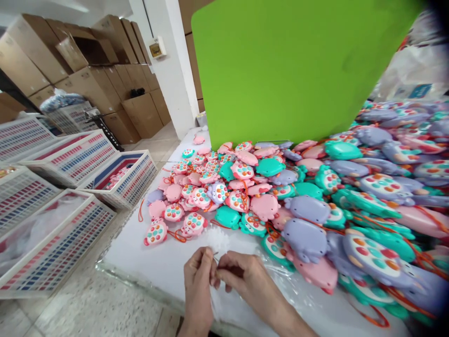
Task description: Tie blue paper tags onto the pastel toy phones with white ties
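Note:
My left hand (199, 285) is closed in a pinch, thumb uppermost, over the white table covering. Close against its fingertips, my right hand (243, 276) also pinches with bent fingers. A thin, short sliver shows between the fingertips, too small to name. Whitish strands (216, 306) hang below the hands, blurred. Just beyond the fingers lies a small heap of white bits (217, 239). Nearest to the hands are a pink animal-shaped toy with coloured dots (194, 224), a teal one (228, 217) and an orange cord loop (177, 236).
A large heap of purple, teal and pink toys (308, 238) covers the table's right side. Behind it stands a green board (287, 70). White plastic crates (59, 248) stand on the floor at left, with stacked cardboard boxes (94, 89) and a white pillar (171, 70) farther back.

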Tool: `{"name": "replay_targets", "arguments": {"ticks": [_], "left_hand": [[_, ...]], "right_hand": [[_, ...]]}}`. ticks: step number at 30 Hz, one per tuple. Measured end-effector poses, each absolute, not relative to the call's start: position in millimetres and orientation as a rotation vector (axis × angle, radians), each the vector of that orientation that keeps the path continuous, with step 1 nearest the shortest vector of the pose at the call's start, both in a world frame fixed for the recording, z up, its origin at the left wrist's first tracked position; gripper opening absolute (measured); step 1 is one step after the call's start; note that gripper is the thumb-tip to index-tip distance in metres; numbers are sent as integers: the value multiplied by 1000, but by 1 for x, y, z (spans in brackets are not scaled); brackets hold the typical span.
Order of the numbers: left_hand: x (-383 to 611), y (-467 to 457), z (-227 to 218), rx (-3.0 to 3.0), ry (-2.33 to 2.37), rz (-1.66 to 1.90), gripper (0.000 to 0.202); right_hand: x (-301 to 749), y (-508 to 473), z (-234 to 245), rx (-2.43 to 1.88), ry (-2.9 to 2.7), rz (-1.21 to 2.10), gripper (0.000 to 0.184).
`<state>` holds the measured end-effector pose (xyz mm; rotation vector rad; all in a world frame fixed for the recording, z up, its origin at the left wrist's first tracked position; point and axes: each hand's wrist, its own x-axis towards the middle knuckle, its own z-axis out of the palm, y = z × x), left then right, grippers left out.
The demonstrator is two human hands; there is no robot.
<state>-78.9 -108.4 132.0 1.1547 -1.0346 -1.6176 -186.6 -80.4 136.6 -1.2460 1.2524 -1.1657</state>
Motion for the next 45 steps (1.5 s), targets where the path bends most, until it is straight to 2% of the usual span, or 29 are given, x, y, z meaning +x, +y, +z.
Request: {"name": "replay_targets", "arguments": {"ticks": [3, 5, 7, 10, 13, 17, 22, 28, 33, 36, 39, 45], "left_hand": [[-75, -108, 134, 1183, -1092, -1645, 31], [-68, -112, 137, 1227, -1196, -1589, 27], [-58, -119, 139, 1275, -1353, -1488, 23], [-40, -131, 139, 1390, -1684, -1244, 19], [-22, -144, 128, 1504, -1969, -965, 14], [-1, -158, 104, 1563, -2342, -569, 16], [6, -158, 90, 1462, -2520, -116, 34], [2, -153, 83, 1402, -2556, -390, 35], [-22, -144, 98, 1210, -2379, -576, 37], [-56, -140, 106, 1023, -2373, -931, 36], [-85, -143, 103, 931, -2341, -1232, 44], [-101, -152, 102, 985, -2410, -1306, 18]], "right_hand": [[-184, -74, 130, -786, 1028, -1390, 16], [-196, -68, 128, -707, 1084, -1461, 20], [-215, -58, 126, -880, 1327, -1445, 20], [-247, -37, 117, -1400, 1748, -1221, 20], [-266, -17, 99, -1731, 1958, -972, 32], [-267, -6, 76, -1830, 2080, -806, 48], [-255, -19, 72, -1845, 2072, -829, 43], [-250, -34, 80, -1813, 1964, -799, 30], [-247, -41, 83, -1694, 1949, -732, 16], [-243, -45, 80, -1635, 1931, -769, 7], [-240, -45, 76, -1604, 1893, -866, 9], [-239, -40, 73, -1581, 1873, -1024, 7]]}}
